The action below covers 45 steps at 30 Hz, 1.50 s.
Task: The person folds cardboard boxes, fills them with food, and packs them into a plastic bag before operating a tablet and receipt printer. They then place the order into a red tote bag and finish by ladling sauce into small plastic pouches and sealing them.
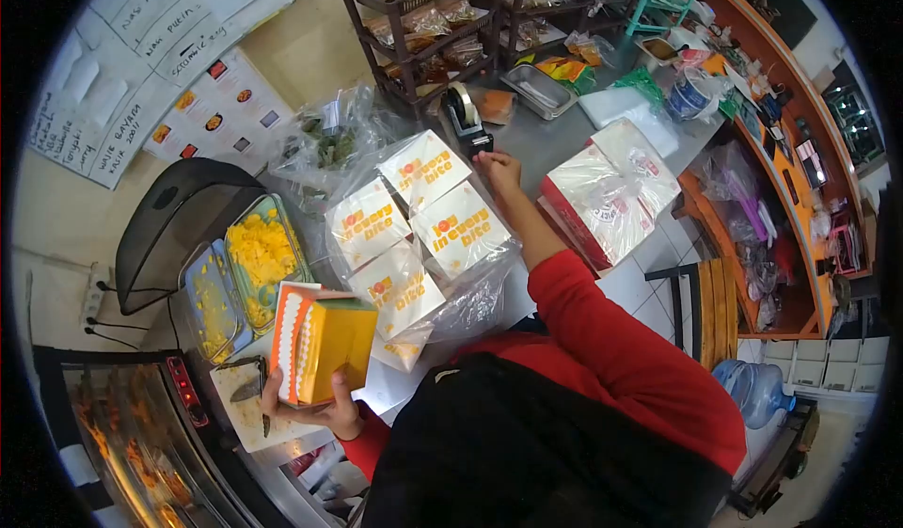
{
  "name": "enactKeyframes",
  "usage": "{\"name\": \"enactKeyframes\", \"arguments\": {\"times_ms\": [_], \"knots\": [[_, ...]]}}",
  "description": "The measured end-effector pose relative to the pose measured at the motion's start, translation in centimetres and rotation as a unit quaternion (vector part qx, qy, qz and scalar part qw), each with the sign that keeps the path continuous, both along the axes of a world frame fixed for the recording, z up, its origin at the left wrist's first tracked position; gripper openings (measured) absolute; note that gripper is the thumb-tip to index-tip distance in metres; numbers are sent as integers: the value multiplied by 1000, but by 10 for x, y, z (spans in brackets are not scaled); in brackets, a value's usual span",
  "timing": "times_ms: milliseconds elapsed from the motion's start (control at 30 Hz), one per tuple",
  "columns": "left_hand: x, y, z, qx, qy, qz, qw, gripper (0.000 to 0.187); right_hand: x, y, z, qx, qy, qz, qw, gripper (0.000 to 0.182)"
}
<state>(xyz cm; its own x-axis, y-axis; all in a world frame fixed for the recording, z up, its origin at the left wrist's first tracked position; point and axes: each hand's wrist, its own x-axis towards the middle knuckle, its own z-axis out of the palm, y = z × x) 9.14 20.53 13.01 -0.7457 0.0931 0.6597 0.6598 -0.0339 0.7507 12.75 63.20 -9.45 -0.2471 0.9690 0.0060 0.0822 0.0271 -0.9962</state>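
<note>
My left hand (pixel 324 413) holds a yellow cardboard box (pixel 340 345) with an orange and white scalloped side, fingers under its lower end. The box is tilted above the cutting board (pixel 273 425). My right hand (pixel 499 169) is at the near end of a black tape dispenser (pixel 467 124), its fingers closed together; whatever is between them is too small to make out. Between my hands sit several white boxes (pixel 456 227) printed "joy in every bite", with clear plastic around them. Beside my right forearm is a red and white box stack (pixel 611 194) in clear plastic.
Glass containers of yellow food (pixel 263 246) stand at left by a dark mesh cover (pixel 179 232). A knife (pixel 252 392) lies on the cutting board. A heated glass cabinet (pixel 141 443) is at lower left. Brown racks (pixel 423 34) and a metal tray (pixel 539 91) stand at the back.
</note>
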Motion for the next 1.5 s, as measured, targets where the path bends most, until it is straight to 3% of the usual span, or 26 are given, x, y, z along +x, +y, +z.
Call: {"name": "enactKeyframes", "arguments": {"times_ms": [33,67,167,233,300,367,433,533,667,767,800,867,900,933,1000,1067,1133,1167,1233,1300,1333,1367,1433,1500], "knots": [[2,1,0,-3,3,-6,1000,68,1,0,-5,76,-113,8,991,13],[7,4,2,-26,13,3,1000,69,2,-7,-7,86,-279,-109,950,10],[6,15,-3,-38,112,-62,991,65,18,5,-12,-47,-209,-27,976,15],[0,10,-10,-127,184,-81,971,66,35,-42,90,50,-58,-14,997,18],[-5,24,11,-192,232,-88,950,57,40,-97,190,51,234,35,970,21],[-10,36,28,-215,256,-143,932,48,63,-133,255,32,278,242,929,23],[-18,46,35,-256,339,-156,892,50,84,-164,298,-85,227,450,859,29],[-10,63,52,-279,280,-179,901,52,87,-194,313,-136,115,533,827,34],[-2,64,65,-271,255,-200,906,53,72,-210,293,-108,86,487,863,43],[4,57,65,-244,260,-193,914,52,76,-216,300,-81,-62,487,867,45],[7,53,65,-235,262,-192,916,52,78,-216,299,-77,-17,484,872,48],[7,57,59,-162,385,-194,887,46,86,-219,292,13,80,462,883,45],[13,60,53,-132,333,-214,909,44,90,-219,287,58,128,449,883,43],[23,65,48,-100,280,-231,926,42,94,-211,275,173,165,436,868,36],[44,70,42,-36,141,-229,962,42,110,-179,250,489,59,338,802,28],[40,59,44,-113,78,-313,940,45,136,-171,254,388,71,283,874,41],[37,60,49,-195,75,-407,889,51,145,-175,267,362,17,302,882,58],[41,65,46,-200,83,-447,868,61,146,-182,275,385,-41,346,854,66],[54,69,49,-210,46,-413,885,64,147,-182,276,344,-114,456,813,74],[40,75,42,-109,40,-396,911,65,147,-161,269,211,-142,579,775,75],[29,82,36,-57,39,-386,920,65,149,-150,256,141,-100,583,794,71],[19,90,29,108,-59,-388,913,60,149,-146,242,45,8,544,838,69],[-22,87,2,17,-181,-279,943,55,145,-139,218,-147,221,429,863,64],[-2,88,-14,-216,-3,-203,955,45,124,-148,208,-275,391,394,785,69]]}}
